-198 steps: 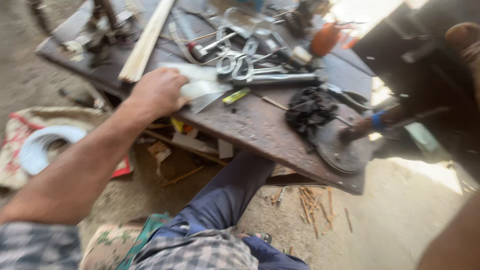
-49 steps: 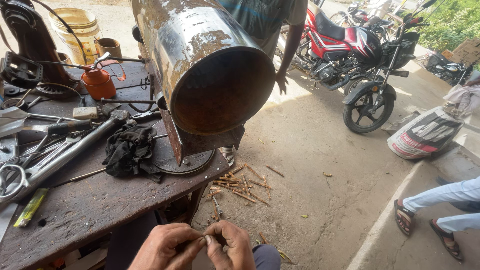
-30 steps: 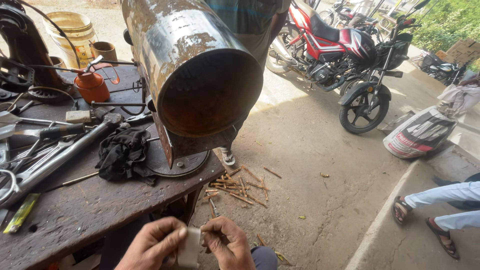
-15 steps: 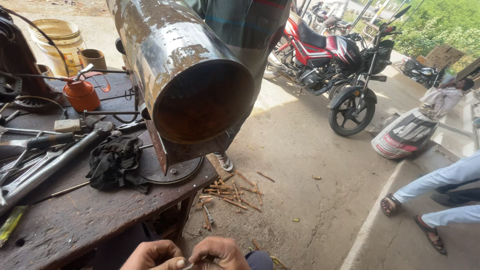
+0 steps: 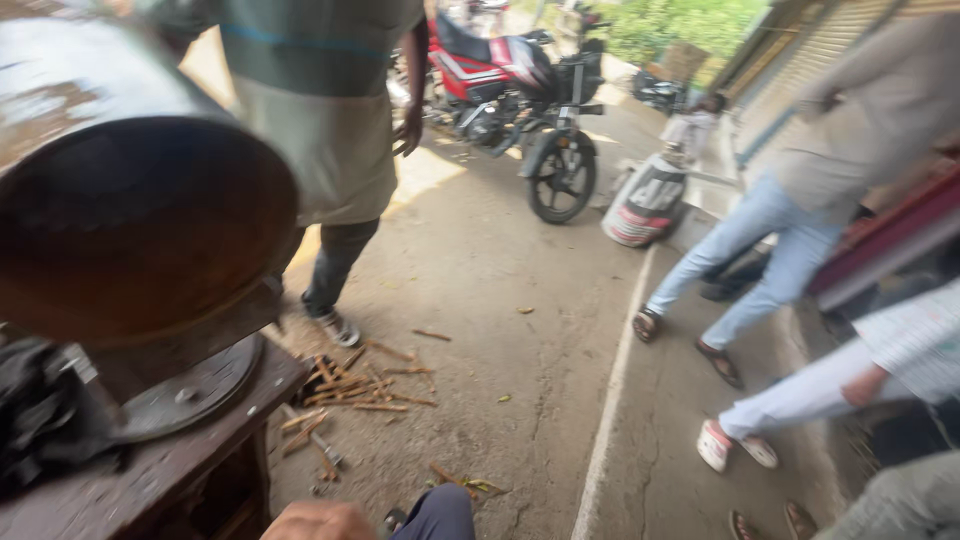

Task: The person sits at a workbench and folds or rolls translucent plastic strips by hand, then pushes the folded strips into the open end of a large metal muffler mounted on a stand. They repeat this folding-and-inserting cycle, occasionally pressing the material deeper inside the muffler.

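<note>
Only the top of one hand, probably my right hand (image 5: 320, 522), shows at the bottom edge; its fingers are cut off by the frame. My left hand is out of sight. My knee in dark blue trousers (image 5: 432, 510) is just right of the hand. A big rusty metal cylinder (image 5: 130, 220) lies on the wooden bench (image 5: 200, 470) at my left, its open end facing me. Under it is a round metal disc (image 5: 190, 390), and a black cloth (image 5: 40, 420) lies beside that.
A person in a green-grey shirt (image 5: 320, 110) stands behind the cylinder. A red motorcycle (image 5: 510, 90) is parked beyond. Wood sticks (image 5: 350, 385) litter the concrete. At right a person in jeans (image 5: 790, 210) walks, other people's legs (image 5: 800, 400) stretch out, and a sack (image 5: 645, 195) stands.
The view has swung right and up. Both hands, joined on a small thing before, have dropped almost out of the frame. The standing person and people at right have come into view.
</note>
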